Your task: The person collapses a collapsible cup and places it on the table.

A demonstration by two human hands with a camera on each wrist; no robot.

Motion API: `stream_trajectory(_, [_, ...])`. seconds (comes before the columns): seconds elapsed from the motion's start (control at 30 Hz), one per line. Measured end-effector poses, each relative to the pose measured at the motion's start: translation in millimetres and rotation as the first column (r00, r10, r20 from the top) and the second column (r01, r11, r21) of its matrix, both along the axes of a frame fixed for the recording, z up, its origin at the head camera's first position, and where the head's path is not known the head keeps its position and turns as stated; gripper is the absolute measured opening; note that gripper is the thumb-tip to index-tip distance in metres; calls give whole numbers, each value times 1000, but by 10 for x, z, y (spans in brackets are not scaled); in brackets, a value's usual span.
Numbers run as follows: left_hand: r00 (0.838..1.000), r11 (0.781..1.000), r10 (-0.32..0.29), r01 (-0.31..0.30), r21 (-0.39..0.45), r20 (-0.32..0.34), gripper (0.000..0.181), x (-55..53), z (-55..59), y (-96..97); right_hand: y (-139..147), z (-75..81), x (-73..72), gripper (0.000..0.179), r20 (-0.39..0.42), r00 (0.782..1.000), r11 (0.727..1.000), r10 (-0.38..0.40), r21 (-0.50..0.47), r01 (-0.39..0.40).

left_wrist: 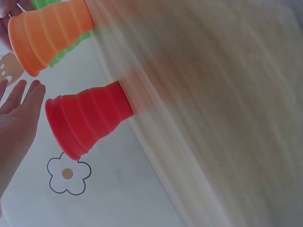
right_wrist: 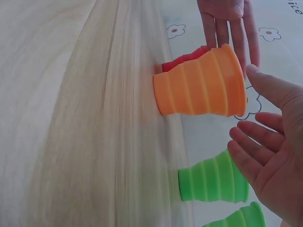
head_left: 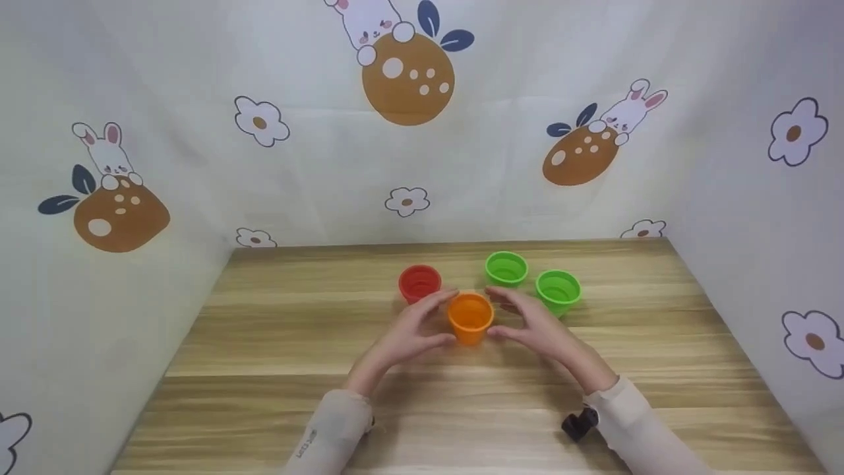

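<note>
An orange cup point(head_left: 470, 323) stands upright on the wooden table between two hands. My left hand point(head_left: 410, 335) curves about its left side, and my right hand point(head_left: 539, 324) about its right. In the right wrist view, the right hand point(right_wrist: 277, 151) has its fingers spread beside the orange cup point(right_wrist: 201, 85), with a gap between. The left hand point(left_wrist: 19, 125) extends its fingers near the red cup point(left_wrist: 87, 118) and below the orange cup point(left_wrist: 52, 35) in the left wrist view. Neither hand visibly grips anything.
Behind the left hand is the red cup point(head_left: 420, 282). One green cup point(head_left: 506, 269) stands farther back, and another green cup point(head_left: 558, 291) is just behind the right hand. Patterned cloth walls point(head_left: 316, 165) enclose the wooden table point(head_left: 277, 343) at the back and sides.
</note>
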State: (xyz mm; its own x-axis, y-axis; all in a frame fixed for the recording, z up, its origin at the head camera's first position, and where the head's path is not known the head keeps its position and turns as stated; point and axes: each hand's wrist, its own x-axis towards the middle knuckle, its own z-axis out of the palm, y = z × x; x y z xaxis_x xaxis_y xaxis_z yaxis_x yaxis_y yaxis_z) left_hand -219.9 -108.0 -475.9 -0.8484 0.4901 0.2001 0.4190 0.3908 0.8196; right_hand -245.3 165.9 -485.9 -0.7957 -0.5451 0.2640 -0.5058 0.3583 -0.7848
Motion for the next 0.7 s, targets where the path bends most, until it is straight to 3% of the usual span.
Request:
stream_trajectory(0.2, [999, 1000, -21, 21, 19, 32, 69, -26, -45, 37, -50, -57, -32, 74, 93, 996, 1000, 5, -23, -3])
stream_trajectory(0.43, [999, 999, -37, 37, -2, -11, 64, -29, -32, 71, -87, -80, -55, 72, 164, 986, 998, 8, -62, 2])
stream_trajectory(0.7, [1000, 1000, -2, 2, -8, -31, 54, -5, -3, 73, -79, -69, -51, 65, 257, 966, 989, 38, -149, 1])
